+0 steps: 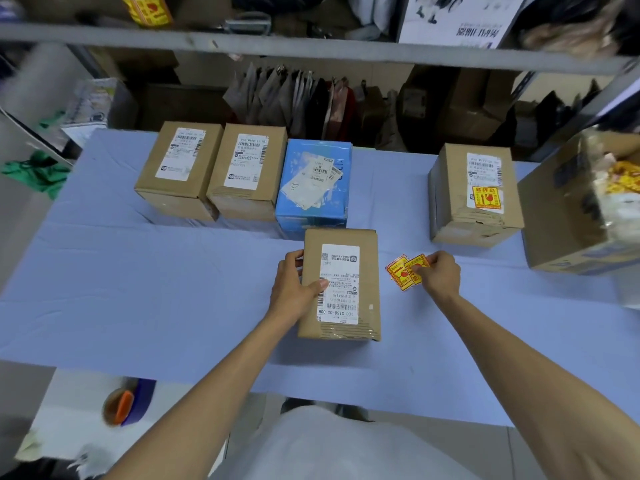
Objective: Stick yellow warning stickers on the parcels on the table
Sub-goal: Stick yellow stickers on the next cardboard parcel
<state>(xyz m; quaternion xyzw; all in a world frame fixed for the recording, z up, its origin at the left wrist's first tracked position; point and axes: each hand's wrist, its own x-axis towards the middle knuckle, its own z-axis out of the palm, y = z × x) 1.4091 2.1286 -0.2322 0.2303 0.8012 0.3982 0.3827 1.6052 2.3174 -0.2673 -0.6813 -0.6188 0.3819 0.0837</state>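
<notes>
Lying flat near the middle of the blue-covered table [138,289], a brown parcel [341,285] carries a white shipping label [339,284] on its top face. The left hand [294,289] grips the parcel's 9 o'clock edge, thumb pressed on the label and fingers curled over the side. At 3 o'clock of that parcel, just beside it, the right hand [438,273] pinches a small bunch of yellow warning stickers [407,271] between thumb and fingertips, held just above the cloth. Toward 12 o'clock stand three more boxes in a row, touching: two brown parcels [180,168] [247,171] and a blue box [313,183]. At 2 o'clock, well apart from the row, a brown box [474,192] already bears a yellow sticker [486,197] below its label. At the far 3 o'clock edge sits an open carton [568,216] with yellow stickers inside.
</notes>
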